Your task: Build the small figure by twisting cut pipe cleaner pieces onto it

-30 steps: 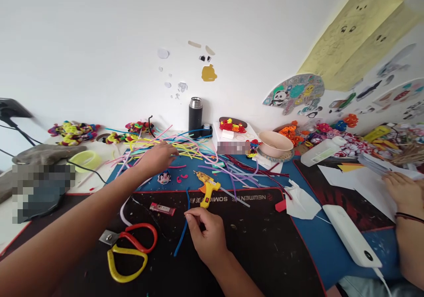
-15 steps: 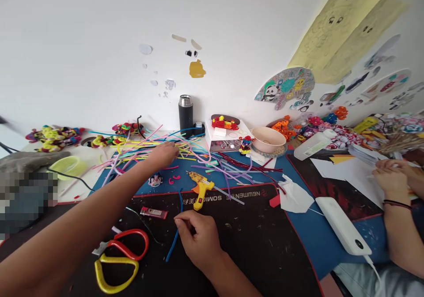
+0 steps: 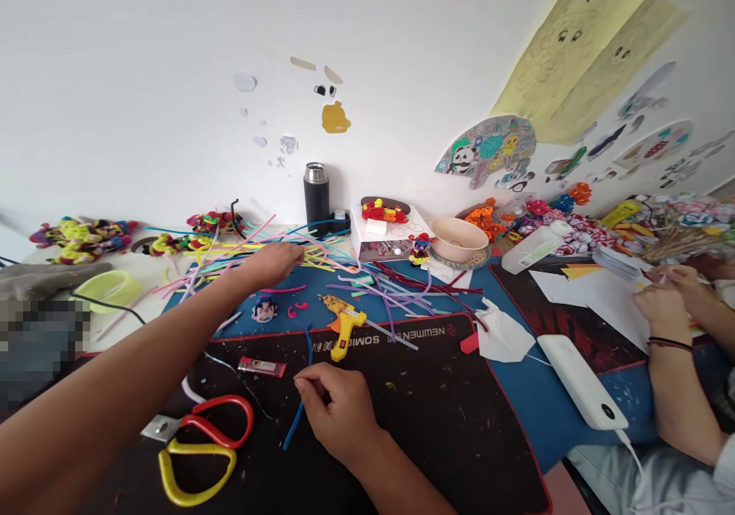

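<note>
My left hand is over the pile of coloured pipe cleaners at the back, its fingers curled together. What lies between those fingertips is hidden. Low in the middle, the thumb and forefinger of my right hand are pinched on a blue pipe cleaner, which slants over the black mat. A yellow glue gun lies just beyond my right hand. Scissors with one red and one yellow handle rest beside my left forearm. A small doll-like head sits below my left hand.
A black flask, a white box and a pinkish bowl stand along the wall. At the right are a white power bank, a bottle and another person's hands over papers.
The view has shifted slightly, so most things appear a little further left. My left hand remains over the pile, and my right hand keeps its pinch.
</note>
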### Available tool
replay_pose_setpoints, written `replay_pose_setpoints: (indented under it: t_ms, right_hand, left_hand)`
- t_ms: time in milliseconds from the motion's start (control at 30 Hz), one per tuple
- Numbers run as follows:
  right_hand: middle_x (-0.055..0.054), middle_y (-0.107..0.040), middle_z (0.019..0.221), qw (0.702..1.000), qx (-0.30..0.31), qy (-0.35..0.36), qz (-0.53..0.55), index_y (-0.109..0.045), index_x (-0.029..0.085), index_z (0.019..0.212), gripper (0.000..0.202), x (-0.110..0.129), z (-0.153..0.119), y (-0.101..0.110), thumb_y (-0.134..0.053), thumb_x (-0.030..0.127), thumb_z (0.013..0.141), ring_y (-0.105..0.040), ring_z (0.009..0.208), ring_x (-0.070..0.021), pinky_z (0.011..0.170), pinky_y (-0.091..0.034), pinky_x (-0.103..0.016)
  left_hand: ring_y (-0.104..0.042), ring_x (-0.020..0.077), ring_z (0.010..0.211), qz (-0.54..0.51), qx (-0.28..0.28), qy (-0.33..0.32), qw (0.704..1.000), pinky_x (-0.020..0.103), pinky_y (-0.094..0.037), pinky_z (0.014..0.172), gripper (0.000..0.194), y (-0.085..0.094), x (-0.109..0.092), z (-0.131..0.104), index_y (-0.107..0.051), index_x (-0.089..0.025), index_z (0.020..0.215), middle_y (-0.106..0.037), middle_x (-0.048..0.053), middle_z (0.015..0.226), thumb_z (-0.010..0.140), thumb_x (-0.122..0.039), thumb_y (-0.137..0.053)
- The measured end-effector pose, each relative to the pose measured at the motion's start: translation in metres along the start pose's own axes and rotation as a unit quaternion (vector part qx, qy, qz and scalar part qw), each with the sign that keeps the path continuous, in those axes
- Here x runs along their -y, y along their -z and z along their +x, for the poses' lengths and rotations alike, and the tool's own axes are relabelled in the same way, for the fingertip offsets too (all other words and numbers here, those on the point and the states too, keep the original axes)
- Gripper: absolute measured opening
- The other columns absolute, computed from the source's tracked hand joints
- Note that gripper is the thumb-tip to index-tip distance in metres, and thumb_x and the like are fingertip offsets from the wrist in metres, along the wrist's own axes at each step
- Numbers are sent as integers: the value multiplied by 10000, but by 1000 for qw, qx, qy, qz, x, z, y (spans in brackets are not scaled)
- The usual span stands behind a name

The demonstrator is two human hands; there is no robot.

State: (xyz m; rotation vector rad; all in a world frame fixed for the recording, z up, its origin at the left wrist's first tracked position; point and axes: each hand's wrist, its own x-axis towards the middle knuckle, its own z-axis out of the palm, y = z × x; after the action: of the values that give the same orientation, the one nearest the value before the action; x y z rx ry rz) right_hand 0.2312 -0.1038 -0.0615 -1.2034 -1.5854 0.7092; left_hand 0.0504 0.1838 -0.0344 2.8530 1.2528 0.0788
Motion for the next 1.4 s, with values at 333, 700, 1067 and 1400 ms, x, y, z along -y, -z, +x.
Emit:
replay_pose_setpoints:
  t_ms: [333, 700, 1067, 1400]
  right_hand:
    - [-2, -797, 769, 1000, 10, -6, -5, -829, 238, 987, 216, -4, -2, -1, -645, 329, 1054, -703, 618, -135, 629, -486, -224]
    - [-5, -793, 774, 999, 36, -15, -35, -820, 237, 1006, 259, -5, -2, -1, -616, 379, 1079, -719, 636, -141, 642, -482, -225]
    - [-5, -812, 800, 997, 50, -9, -52, -817, 239, 1006, 261, -5, -2, -2, -610, 377, 1087, -740, 658, -141, 671, -497, -218]
    - [1, -809, 795, 998, 50, -7, -45, -816, 241, 999, 250, -6, -3, -2, -612, 358, 1081, -739, 654, -136, 673, -494, -218]
  left_hand:
    - [-755, 314, 990, 21, 6, -12, 1000, 400, -547, 939, 249, -5, -6, 3, -773, -185, 1019, -801, 148, 991, 1037, -248, -533]
    - [-728, 345, 1079, 35, -4, -11, 999, 432, -528, 972, 241, 0, -11, -3, -751, -172, 1009, -785, 186, 1070, 1042, -244, -524]
    - [-756, 300, 870, -35, 36, 53, 997, 354, -519, 761, 264, 11, 0, -3, -723, -223, 1101, -812, 115, 999, 1040, -342, -496]
    - [-771, 322, 1174, -49, 57, 52, 996, 369, -560, 990, 337, 9, 8, -3, -851, -267, 1127, -861, 102, 1224, 933, -244, -575]
